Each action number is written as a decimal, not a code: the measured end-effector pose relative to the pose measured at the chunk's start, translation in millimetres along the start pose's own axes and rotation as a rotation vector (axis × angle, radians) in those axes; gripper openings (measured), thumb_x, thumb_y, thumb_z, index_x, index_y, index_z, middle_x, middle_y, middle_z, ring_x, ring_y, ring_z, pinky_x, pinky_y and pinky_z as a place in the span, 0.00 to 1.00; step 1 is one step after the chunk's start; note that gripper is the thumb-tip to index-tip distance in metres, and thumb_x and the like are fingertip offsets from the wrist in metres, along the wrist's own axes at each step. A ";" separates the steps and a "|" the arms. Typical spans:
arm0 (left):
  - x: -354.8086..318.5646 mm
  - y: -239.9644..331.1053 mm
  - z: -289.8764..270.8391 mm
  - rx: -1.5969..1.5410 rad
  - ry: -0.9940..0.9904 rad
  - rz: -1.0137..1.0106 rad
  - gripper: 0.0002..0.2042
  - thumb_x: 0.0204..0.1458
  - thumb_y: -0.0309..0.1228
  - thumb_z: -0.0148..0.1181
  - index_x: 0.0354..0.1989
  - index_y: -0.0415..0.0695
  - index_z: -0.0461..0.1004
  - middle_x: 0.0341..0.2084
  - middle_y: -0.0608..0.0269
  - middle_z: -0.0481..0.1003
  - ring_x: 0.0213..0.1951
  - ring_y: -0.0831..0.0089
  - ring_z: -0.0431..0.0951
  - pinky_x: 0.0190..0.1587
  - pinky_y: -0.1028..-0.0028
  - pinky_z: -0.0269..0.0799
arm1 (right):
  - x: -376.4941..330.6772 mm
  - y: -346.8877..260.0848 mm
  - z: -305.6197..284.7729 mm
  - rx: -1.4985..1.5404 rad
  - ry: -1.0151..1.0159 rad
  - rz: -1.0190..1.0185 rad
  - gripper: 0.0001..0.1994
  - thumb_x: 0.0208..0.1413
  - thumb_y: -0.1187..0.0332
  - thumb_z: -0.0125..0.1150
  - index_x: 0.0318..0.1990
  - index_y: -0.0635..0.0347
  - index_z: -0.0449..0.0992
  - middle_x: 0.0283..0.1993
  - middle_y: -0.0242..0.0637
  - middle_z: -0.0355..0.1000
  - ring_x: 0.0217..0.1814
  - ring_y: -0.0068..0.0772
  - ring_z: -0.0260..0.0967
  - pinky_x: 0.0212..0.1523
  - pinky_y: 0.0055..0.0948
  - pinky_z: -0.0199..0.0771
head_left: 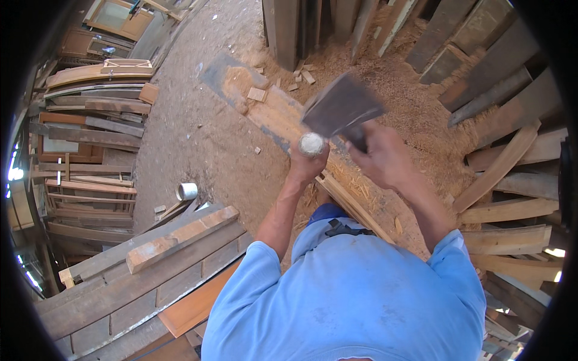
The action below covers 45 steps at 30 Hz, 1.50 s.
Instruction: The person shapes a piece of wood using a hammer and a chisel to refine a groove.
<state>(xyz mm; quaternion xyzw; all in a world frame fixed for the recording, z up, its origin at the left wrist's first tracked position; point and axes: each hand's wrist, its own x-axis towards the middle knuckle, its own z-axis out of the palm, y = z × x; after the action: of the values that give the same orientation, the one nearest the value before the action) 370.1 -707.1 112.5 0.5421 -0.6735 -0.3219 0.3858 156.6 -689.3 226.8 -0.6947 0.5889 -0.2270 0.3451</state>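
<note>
My left hand (pixel 309 162) is wrapped round an upright chisel, whose pale, round, worn handle end (pixel 312 144) points up. The chisel's blade is hidden under the fist. My right hand (pixel 385 155) grips a mallet with a dark, blocky head (pixel 343 107), smeared by motion. That head is just above and beyond the chisel's end, and I cannot tell whether they touch. Below my hands, a narrow light-brown timber (pixel 355 210) runs from near my left hand back toward my body, resting over a long plank (pixel 280 111) strewn with sawdust.
Wood shavings (pixel 397 78) and small offcuts (pixel 257 94) lie about the plank. Boards (pixel 506 216) lean along the right, and dark posts (pixel 286 36) stand ahead. Stacked timbers (pixel 180 240) are at the lower left, near a white cup-like container (pixel 188 191). Frames and planks (pixel 90 138) line the far left.
</note>
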 end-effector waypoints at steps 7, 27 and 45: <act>-11.2 -19.2 11.4 0.068 -0.027 0.014 0.06 0.54 0.26 0.65 0.30 0.39 0.73 0.18 0.65 0.74 0.22 0.75 0.74 0.26 0.70 0.70 | -8.6 -4.9 -11.5 0.061 0.062 -0.061 0.15 0.56 0.68 0.65 0.49 0.64 0.74 0.32 0.46 0.75 0.33 0.42 0.71 0.38 0.38 0.71; -11.6 -14.5 3.3 0.155 -0.128 -0.200 0.15 0.53 0.32 0.67 0.46 0.39 0.76 0.29 0.55 0.79 0.32 0.63 0.79 0.37 0.66 0.75 | -5.7 -9.8 -19.8 0.157 0.091 -0.038 0.17 0.53 0.64 0.63 0.49 0.60 0.73 0.35 0.52 0.77 0.41 0.57 0.77 0.40 0.51 0.73; -45.9 -51.1 -3.4 0.110 -0.063 0.080 0.08 0.54 0.28 0.67 0.39 0.40 0.75 0.30 0.57 0.78 0.32 0.68 0.77 0.36 0.68 0.74 | -3.6 10.6 26.9 -0.012 0.087 -0.398 0.16 0.51 0.63 0.65 0.46 0.57 0.75 0.31 0.51 0.77 0.36 0.56 0.77 0.36 0.51 0.75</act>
<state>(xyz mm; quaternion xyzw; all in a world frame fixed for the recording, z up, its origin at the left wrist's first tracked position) 402.9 -672.7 62.8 0.5248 -0.7231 -0.2855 0.3467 168.2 -680.8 201.5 -0.7889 0.4559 -0.3168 0.2635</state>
